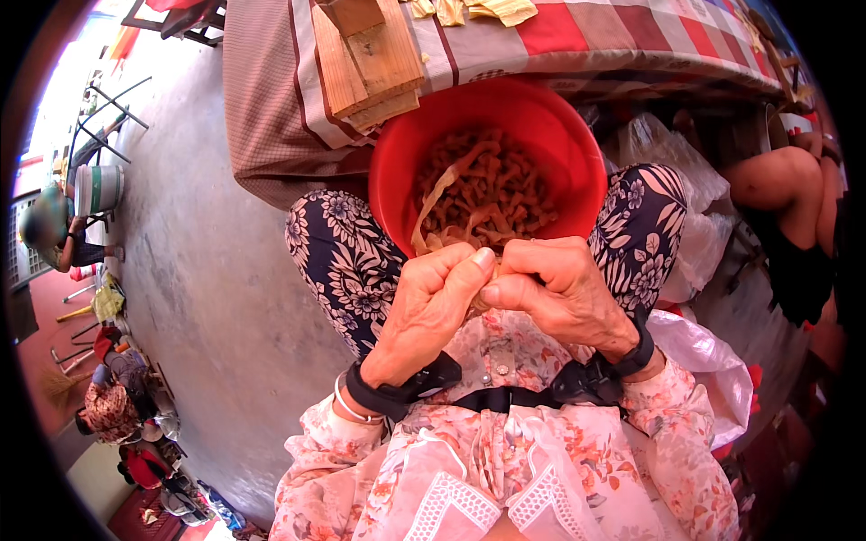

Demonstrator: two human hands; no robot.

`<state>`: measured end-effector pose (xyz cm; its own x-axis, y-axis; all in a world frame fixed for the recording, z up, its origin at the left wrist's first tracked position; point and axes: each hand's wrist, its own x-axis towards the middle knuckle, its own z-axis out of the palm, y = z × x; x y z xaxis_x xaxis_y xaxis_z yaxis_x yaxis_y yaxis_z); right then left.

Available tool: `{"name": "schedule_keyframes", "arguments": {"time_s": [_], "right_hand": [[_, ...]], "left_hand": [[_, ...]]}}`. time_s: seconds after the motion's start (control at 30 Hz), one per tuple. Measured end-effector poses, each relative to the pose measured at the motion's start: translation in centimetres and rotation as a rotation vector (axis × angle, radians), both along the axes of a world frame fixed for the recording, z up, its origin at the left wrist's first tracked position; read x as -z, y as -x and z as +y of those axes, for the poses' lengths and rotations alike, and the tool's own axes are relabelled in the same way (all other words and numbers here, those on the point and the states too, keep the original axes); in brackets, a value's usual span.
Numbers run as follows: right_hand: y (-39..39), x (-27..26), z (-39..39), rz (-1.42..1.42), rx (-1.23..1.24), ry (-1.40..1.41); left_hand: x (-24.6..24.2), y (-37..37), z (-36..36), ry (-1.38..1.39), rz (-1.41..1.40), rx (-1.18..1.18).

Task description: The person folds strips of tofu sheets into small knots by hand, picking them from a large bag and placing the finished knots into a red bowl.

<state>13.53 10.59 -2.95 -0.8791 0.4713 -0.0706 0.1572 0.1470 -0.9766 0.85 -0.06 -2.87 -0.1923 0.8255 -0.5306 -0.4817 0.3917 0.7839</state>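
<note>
My left hand point(429, 297) and my right hand point(565, 294) meet fingertip to fingertip above the near rim of a red plastic tub point(582, 145). Both pinch a pale, thin strip point(500, 267), mostly hidden by my fingers. A longer translucent strip point(443, 186) trails beyond my left hand into the tub; whether it is the same piece, I cannot tell. Inside the tub lies a heap of small brownish knotted pieces point(504, 179). The tub sits between my knees, which are in dark floral trousers point(345, 250).
A wooden block stand point(369, 64) rests on a table with a checked cloth point(595, 30), near yellow folded strips point(500, 10). Clear plastic bags point(697, 237) and a white sack point(703, 372) lie at right, by another person's bare leg point(771, 182). Another person point(51, 223) sits far left beside a bucket point(99, 189).
</note>
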Motion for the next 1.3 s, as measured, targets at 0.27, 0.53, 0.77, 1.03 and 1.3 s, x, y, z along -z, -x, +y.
{"name": "schedule_keyframes", "arguments": {"time_s": [0.27,0.53,0.77,1.03,1.3], "right_hand": [[-1.0,-0.9,-0.2,-0.033,0.159,0.684],[-1.2,-1.1,0.2,0.104,0.364,1.038],[-0.7,-0.9,0.2,0.088,0.361,1.115],[-0.5,-1.9,0.6,0.003,0.295,1.013],[-0.5,-1.1,0.2,0.079,0.316,1.144]], "left_hand": [[-1.4,0.0,-1.0,0.010,-0.373,-0.070],[-1.3,0.5,-2.5,0.000,-0.249,0.022],[-0.7,0.7,-3.0,0.002,-0.161,0.014],[-1.5,0.1,0.2,-0.419,0.699,0.221],[-0.4,-0.5,-0.2,-0.437,0.781,0.307]]}}
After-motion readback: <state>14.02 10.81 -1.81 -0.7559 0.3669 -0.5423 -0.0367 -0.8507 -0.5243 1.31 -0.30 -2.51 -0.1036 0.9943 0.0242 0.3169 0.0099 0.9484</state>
